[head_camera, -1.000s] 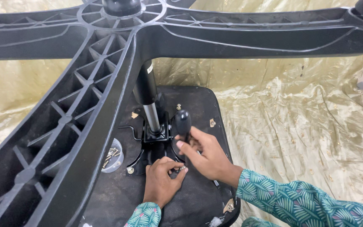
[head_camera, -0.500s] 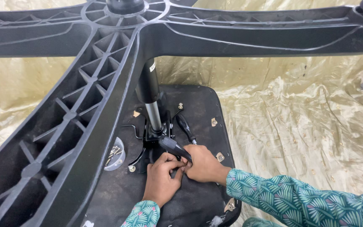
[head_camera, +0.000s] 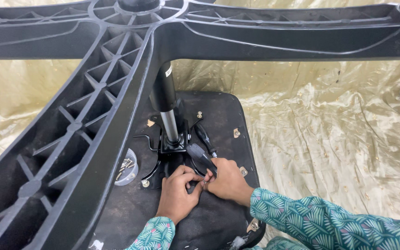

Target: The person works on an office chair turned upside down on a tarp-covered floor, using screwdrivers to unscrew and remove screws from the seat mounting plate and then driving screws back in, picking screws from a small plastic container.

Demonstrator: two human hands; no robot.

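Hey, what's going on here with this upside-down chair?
A person is working on an overturned office chair lying on a gold cloth. Both hands meet at the metal mechanism under the seat: the left hand presses by the plate, the right hand grips a black-handled tool. A small cup of screws sits beside them, under the chair base.

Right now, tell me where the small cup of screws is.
In the head view, the clear cup of screws sits on the upturned seat bottom, left of the black mounting plate and partly tucked under a star-base leg.
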